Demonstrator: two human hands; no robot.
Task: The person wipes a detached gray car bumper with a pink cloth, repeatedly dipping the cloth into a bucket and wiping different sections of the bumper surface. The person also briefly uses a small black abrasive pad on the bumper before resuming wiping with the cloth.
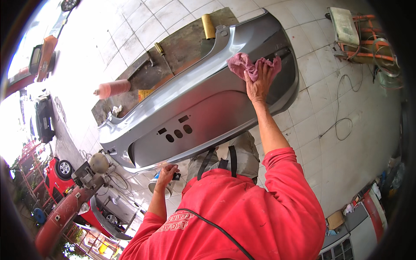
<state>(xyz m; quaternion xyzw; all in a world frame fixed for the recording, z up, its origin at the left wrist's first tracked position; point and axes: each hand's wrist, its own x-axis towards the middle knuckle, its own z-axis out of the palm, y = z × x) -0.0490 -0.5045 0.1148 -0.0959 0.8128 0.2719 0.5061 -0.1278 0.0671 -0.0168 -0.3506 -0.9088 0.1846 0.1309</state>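
Observation:
A grey painted car bumper (203, 117) with several cut-out holes lies across a worn bench in front of me. My right hand (259, 86) presses a crumpled pink cloth (243, 65) onto its right end, with the fingers over the cloth. My left hand (167, 172) is just off the bumper's near edge, toward the left, its fingers curled. A small dark object shows beside those fingers, but I cannot tell what it is or whether it is held. Below that hand, a bucket-like container (152, 185) is partly hidden.
On the dark bench (182, 43) lie a yellow roll (208, 27), a pink bottle-shaped container (113, 89) and a long tool (139, 67). An orange metal frame (368, 39) and a loose cable (342, 125) are on the tiled floor at right. A red post (65, 216) stands at left.

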